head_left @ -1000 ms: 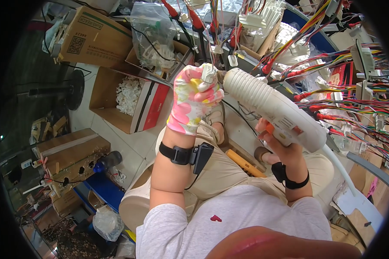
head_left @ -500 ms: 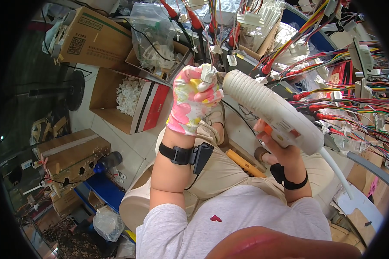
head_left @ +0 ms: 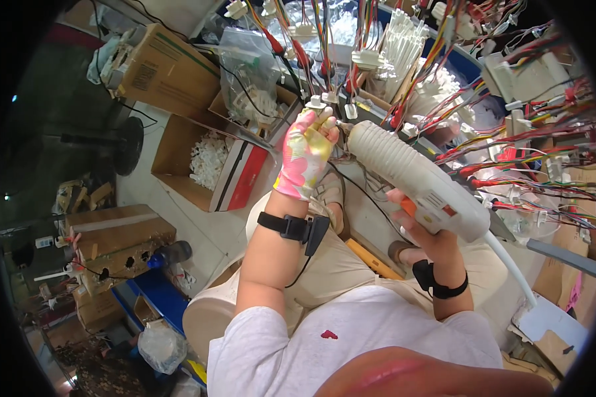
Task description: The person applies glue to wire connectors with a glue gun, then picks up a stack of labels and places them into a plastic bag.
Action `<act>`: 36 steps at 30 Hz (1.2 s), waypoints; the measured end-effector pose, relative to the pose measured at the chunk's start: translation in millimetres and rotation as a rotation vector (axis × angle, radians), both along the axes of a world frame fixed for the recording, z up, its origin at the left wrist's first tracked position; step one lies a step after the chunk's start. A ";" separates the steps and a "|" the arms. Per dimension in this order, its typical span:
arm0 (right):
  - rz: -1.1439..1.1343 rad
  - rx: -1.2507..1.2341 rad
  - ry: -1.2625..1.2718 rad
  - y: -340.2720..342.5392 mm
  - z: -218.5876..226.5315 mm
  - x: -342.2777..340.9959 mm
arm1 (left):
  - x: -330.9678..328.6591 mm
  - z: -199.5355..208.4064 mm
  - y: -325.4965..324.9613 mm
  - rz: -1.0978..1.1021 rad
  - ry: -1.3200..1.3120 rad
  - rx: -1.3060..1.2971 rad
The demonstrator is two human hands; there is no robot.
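Glue gun (head_left: 414, 182), white, chunky, rigid plastic, sits in right hand (head_left: 422, 233), fingers closed round the grip, one near the orange trigger; nozzle touches a small white connector (head_left: 331, 121). Left hand (head_left: 304, 153), gloved, pinches that connector shut. Gun looks light but nozzle-hot: hold by the handle only. Connector seems tiny, stiff, wires (head_left: 444, 79) floppy. Cardboard box (head_left: 208, 162) lies below.

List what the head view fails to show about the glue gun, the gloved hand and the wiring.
- Glue gun nozzle tip: hidden behind the gloved left hand, head view.
- What the left fingertips pinch: too small.
- Right hand: fingers partly hidden by the gun body.
- Coloured wires: cut off at the dark fisheye rim.
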State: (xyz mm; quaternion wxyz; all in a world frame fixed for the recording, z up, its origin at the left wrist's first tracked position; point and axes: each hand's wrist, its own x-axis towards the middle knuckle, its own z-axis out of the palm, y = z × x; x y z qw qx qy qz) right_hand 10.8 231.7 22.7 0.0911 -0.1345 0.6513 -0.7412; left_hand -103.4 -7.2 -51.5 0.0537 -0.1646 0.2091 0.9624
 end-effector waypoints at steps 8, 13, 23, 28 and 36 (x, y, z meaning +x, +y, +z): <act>-0.063 -0.108 -0.029 9.2 23.8 26.3 | -24.0 -13.5 -26.2 0.120 -0.028 0.086; -0.115 -0.027 -0.017 20.5 41.8 36.2 | -40.3 -15.1 -47.0 0.076 -0.208 -0.152; -0.139 -0.057 0.024 7.7 51.1 24.2 | -92.7 75.2 -129.4 0.336 0.108 -1.010; -0.150 -0.007 -0.023 -0.1 66.2 12.9 | -149.2 126.6 -134.4 0.207 0.226 -0.931; -0.163 0.032 -0.052 -15.2 72.6 -12.0 | -166.3 133.8 -141.1 -0.092 0.320 -0.557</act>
